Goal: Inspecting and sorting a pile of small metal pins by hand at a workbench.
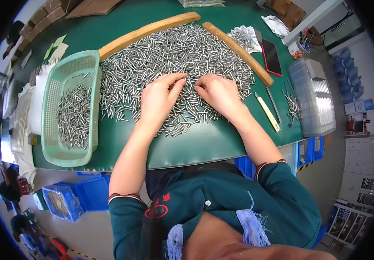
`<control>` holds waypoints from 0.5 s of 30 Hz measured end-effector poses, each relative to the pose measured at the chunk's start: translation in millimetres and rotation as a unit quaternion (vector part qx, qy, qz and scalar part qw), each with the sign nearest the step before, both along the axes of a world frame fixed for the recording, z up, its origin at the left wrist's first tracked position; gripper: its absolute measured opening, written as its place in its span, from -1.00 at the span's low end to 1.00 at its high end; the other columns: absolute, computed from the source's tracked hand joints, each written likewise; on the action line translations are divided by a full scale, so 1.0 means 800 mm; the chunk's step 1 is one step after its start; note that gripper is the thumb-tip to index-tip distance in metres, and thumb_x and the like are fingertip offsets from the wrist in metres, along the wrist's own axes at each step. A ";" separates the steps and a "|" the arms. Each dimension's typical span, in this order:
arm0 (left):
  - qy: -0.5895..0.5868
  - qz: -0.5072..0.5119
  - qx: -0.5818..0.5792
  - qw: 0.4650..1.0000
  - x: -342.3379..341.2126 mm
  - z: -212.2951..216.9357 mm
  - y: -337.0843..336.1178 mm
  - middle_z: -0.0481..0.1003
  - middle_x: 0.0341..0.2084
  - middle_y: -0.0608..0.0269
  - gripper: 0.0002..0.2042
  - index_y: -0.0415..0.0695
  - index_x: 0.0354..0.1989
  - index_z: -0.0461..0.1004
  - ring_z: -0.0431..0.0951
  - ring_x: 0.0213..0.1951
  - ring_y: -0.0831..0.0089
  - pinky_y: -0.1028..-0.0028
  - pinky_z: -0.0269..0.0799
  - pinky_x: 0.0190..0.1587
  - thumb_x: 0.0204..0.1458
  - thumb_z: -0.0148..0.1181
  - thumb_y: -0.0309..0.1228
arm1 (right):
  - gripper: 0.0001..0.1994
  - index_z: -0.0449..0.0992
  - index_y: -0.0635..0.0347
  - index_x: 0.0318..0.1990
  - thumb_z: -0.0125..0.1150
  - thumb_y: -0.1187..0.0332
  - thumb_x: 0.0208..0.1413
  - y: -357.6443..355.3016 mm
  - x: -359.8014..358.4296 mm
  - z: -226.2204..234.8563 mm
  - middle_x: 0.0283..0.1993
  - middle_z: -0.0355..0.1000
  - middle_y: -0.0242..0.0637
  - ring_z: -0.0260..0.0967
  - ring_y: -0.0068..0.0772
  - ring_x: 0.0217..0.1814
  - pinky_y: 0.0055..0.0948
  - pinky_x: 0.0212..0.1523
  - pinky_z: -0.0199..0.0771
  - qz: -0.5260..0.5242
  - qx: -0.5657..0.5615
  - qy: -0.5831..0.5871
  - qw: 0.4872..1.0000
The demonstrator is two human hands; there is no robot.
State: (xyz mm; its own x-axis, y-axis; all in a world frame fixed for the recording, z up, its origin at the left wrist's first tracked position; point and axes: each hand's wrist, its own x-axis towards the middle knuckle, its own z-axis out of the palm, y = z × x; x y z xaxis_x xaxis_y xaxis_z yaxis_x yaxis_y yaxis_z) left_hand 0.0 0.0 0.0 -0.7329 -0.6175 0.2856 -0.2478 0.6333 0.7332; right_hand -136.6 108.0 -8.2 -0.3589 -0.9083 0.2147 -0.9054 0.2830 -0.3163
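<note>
A broad spread of small, slim metal pins (152,56) covers the green tabletop in front of me. Over the middle of it, my left hand (158,97) is closed, thumb and index finger pinched at the tips. Whatever lies between those tips is too small to make out. Close by on the right, my right hand (220,93) is also closed, its fingers curled down against the thumb among the pins; its grip is partly hidden. A narrow gap with pins showing separates the two hands. Left of the spread stands a light green plastic basket (48,108) with more pins inside.
Two wooden strips (150,32) (239,54) border the pins at the back and right. Beyond the right strip lie a red-edged phone (271,57) and a white cloth (249,38). A utility knife (267,112) and a clear plastic box (315,104) are further right.
</note>
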 end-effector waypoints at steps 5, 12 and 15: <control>0.067 -0.002 0.152 0.986 0.000 -0.005 -0.004 0.49 -0.44 0.22 -0.83 -0.12 -0.28 0.53 0.46 -0.49 0.51 0.56 0.33 -0.41 -0.04 0.12 -0.39 | -0.85 0.49 0.15 -0.40 0.13 0.29 -0.07 -0.002 -0.003 0.003 -0.50 0.42 -0.34 0.40 -0.41 -0.49 -0.45 -0.47 0.38 -0.038 -0.049 -0.115 0.991; 0.124 -0.091 0.358 0.921 -0.005 0.001 0.001 0.50 -0.37 0.31 -0.76 -0.21 -0.15 0.47 0.42 -0.45 0.66 0.68 0.35 -0.36 0.02 0.09 -0.41 | -0.83 0.45 0.13 -0.29 0.18 0.27 0.00 -0.002 0.010 0.014 -0.49 0.32 -0.60 0.01 -0.87 -0.61 -0.78 -0.65 -0.10 -0.002 -0.119 -0.709 0.695; 0.127 -0.102 0.394 0.904 -0.006 0.003 0.005 0.50 -0.36 0.31 -0.75 -0.21 -0.12 0.45 0.42 -0.44 0.67 0.68 0.36 -0.34 0.03 0.07 -0.43 | -0.84 0.45 0.12 -0.32 0.17 0.27 0.00 0.002 0.008 0.013 -0.48 0.33 -0.59 0.02 -0.86 -0.60 -0.77 -0.65 -0.09 0.011 -0.109 -0.729 0.675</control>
